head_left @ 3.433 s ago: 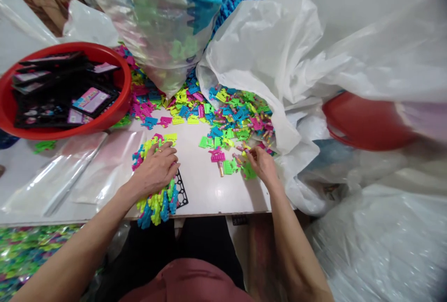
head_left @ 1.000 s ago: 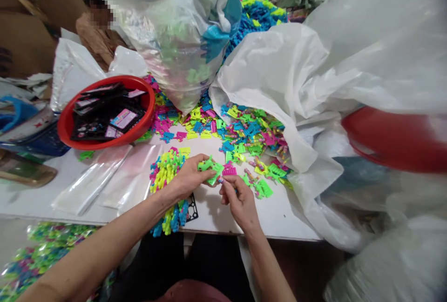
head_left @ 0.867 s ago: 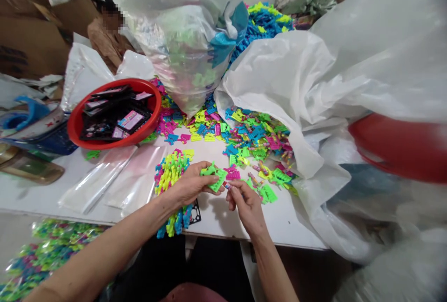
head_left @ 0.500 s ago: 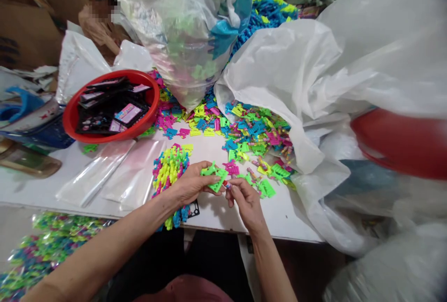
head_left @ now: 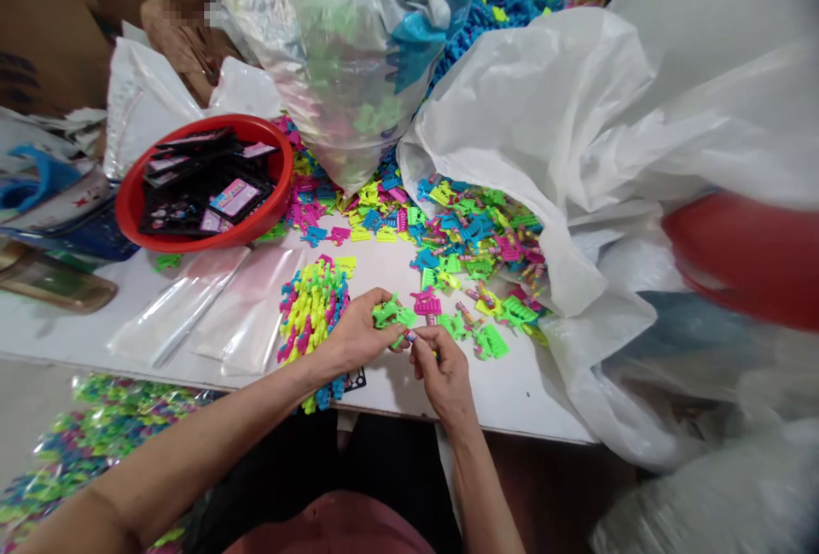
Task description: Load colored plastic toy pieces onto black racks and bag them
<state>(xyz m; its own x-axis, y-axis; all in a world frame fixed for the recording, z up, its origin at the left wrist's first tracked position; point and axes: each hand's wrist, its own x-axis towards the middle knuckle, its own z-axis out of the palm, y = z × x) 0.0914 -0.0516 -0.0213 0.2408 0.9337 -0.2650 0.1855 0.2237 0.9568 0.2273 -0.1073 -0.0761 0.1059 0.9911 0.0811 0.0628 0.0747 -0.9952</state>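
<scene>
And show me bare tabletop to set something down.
Bare tabletop: front right, between the right hand and white bag; also left, between the brown container and clear sleeves. Crowded: the back, with loose pieces and the red tub.

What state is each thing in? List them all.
Left hand: closed on the green animal-shaped piece.
Right hand: pinching the small patterned tube.
Green animal-shaped piece: held.
Small patterned tube: held, contact with piece unclear.
Red basin: open, filled with black labelled trays.
Clear plastic sleeves: flat.
Black lattice frame: mostly hidden by stacked pieces.
White sack: mouth open over loose pieces.
Large translucent bag: bulging.
</scene>
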